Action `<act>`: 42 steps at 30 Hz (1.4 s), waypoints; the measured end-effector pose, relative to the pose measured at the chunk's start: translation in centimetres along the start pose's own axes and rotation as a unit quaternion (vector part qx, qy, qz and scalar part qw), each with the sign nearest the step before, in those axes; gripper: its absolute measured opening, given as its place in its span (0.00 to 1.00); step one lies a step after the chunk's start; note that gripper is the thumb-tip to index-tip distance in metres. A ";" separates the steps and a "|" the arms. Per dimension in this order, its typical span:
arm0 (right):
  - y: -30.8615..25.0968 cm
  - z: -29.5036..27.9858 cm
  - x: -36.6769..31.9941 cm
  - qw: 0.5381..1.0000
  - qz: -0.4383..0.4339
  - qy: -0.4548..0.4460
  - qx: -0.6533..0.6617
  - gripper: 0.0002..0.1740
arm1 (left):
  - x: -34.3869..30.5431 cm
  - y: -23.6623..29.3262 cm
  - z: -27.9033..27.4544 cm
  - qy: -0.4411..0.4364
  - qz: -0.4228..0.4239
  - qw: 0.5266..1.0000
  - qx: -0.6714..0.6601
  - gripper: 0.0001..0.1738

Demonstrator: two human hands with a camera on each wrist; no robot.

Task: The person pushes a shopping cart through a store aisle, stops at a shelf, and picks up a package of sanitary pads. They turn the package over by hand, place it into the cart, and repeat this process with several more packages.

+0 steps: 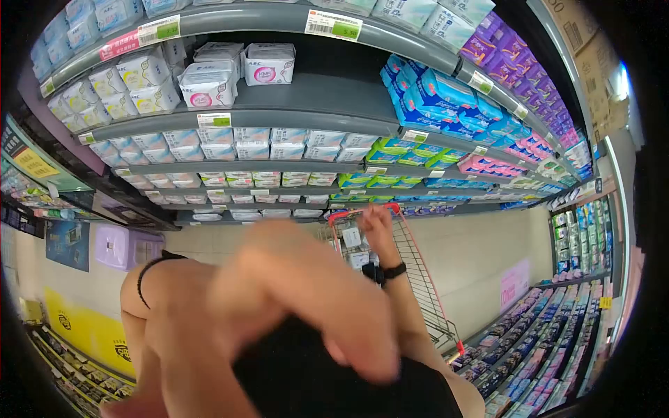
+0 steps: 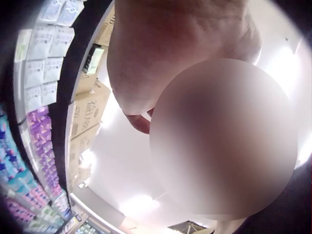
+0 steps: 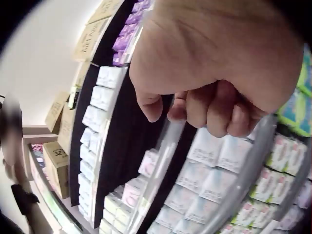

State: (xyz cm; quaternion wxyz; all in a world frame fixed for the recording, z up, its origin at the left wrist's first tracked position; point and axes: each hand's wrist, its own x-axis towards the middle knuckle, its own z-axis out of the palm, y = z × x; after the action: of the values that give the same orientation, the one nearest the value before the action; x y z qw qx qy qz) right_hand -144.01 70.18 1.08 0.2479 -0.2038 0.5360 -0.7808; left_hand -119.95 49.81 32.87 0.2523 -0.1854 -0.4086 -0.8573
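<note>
My left hand [image 1: 306, 285] is raised close to the head camera and looks large and blurred, its fingers loosely bent and nothing visible in them. In the left wrist view the hand [image 2: 180, 53] is beside a blurred round patch that hides much of the picture. My right hand [image 1: 377, 226] is held over the shopping cart [image 1: 425, 279], with a black band [image 1: 394, 270] on the wrist. Its fingers [image 3: 197, 109] are loosely curled and hold nothing in the right wrist view. Shelves of sanitary pad packs [image 1: 269, 64] stand beyond both hands.
Blue packs [image 1: 435, 97] and purple packs [image 1: 502, 52] fill the shelves' right part. A lilac plastic stool [image 1: 118, 245] stands on the floor at left. Low rows of packs [image 1: 529, 334] line the right side. Cardboard boxes [image 3: 57, 168] sit high up behind the shelves.
</note>
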 end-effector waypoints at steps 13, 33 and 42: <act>-12.7 16.7 23.5 0.812 -0.341 -0.068 -0.469 0.16 | -3.0 -0.6 -24.7 -0.063 -0.033 0.950 0.305 0.23; -9.8 20.1 17.7 0.752 -0.314 0.191 -0.547 0.53 | 0.2 -3.8 -33.9 -0.367 -0.095 0.820 0.428 0.14; 4.4 21.2 -10.1 0.939 0.031 0.259 -0.223 0.32 | 0.2 -9.1 -31.3 -0.529 -0.089 0.719 0.443 0.49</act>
State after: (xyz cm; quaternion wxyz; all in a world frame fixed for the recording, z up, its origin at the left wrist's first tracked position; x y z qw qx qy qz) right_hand -122.92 59.37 3.72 0.0728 -0.0280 0.7484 -0.6587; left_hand -128.86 29.81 8.78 -0.0290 -0.4386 -0.8232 -0.3594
